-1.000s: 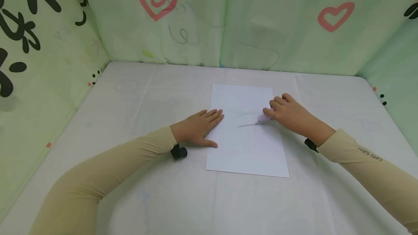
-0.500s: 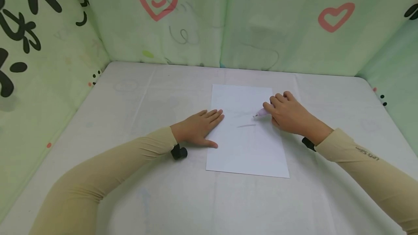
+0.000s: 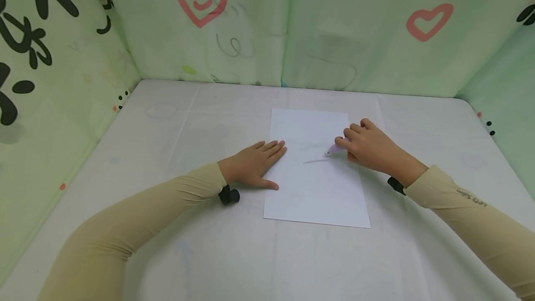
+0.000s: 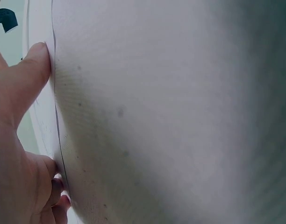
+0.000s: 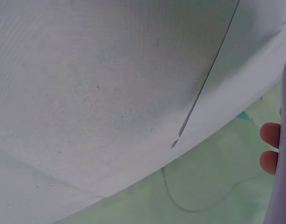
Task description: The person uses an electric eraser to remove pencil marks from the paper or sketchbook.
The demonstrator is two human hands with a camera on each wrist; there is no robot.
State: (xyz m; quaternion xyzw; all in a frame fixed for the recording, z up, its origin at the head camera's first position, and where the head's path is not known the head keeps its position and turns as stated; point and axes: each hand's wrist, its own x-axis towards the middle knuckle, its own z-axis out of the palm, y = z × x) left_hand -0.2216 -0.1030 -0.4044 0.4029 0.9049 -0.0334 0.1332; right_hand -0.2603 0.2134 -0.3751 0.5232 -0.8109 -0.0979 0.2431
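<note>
A white sheet of paper [image 3: 311, 199] lies on the table with one short grey line [image 3: 315, 161] across its middle. My left hand [image 3: 254, 164] rests flat on the sheet's left edge, fingers straight and thumb spread. In the left wrist view the thumb [image 4: 28, 74] touches down along the paper's edge. My right hand [image 3: 368, 145] holds a thick, light purple pen [image 3: 336, 148] over the right part of the sheet. Its tip sits just above the line's right end; whether it touches the paper I cannot tell. In the right wrist view fingertips wrap the pen's barrel [image 5: 284, 121].
A white cloth [image 3: 200, 254] with faint creases covers the table [image 3: 167, 120]. Pale green curtains [image 3: 368, 27] with hearts and black marks stand behind and at both sides. Small black wrist cameras [image 3: 229, 194] sit under both sleeves.
My right hand lifted the pen from the line's right end up and slightly left, then lowered it a little. The left hand and the sheet have stayed still.
</note>
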